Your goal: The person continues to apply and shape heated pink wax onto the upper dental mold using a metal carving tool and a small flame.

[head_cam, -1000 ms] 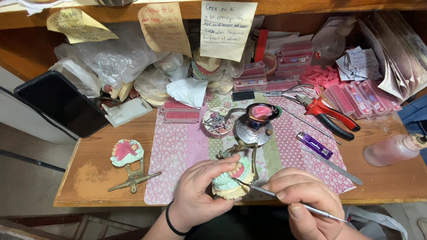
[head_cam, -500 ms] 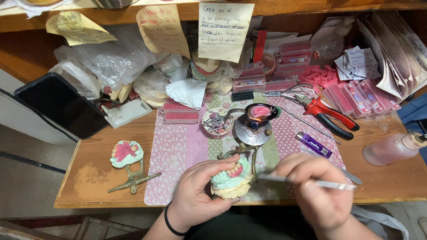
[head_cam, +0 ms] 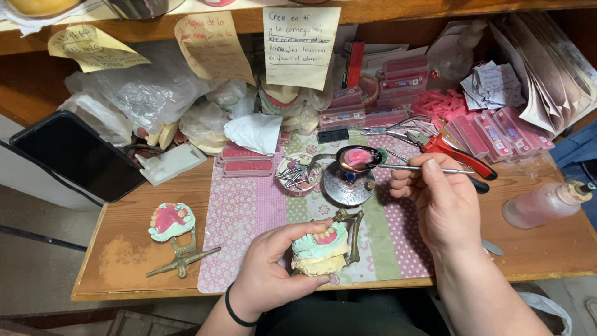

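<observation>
Far left, a dark tablet (head_cam: 78, 155) leans off the edge of the wooden workbench (head_cam: 124, 261), with bare grey floor below it. Above it, upper left, a yellow handwritten note (head_cam: 93, 46) hangs from the shelf over crumpled clear plastic bags (head_cam: 146, 90). On the bench's left part lies a second dental model (head_cam: 171, 221), pink and pale green, on a brass articulator. Moving in, a patchwork placemat (head_cam: 249, 211) of pink, green and floral strips covers the bench middle. Two more paper notes hang upper centre: a tan curved one (head_cam: 211, 43) and a cream rectangular one (head_cam: 301, 43).

Lower centre, the left hand (head_cam: 273, 270), black band at the wrist, is clamped around a dental cast (head_cam: 320, 249), mint on top, cream beneath, pink gum wax showing, held just above the mat's near edge. Behind it stands a small round burner (head_cam: 348, 186), and over that a spoon (head_cam: 357, 157) with pink wax in its bowl.

The right hand (head_cam: 441, 205) is closed on a thin metal instrument (head_cam: 410, 168), its tip reaching into the spoon. Right of it, red-handled pliers (head_cam: 460, 155), stacked pink flat boxes (head_cam: 497, 127), folded papers (head_cam: 547, 81), then a clear bottle (head_cam: 544, 202) of pinkish liquid lying at far right.
</observation>
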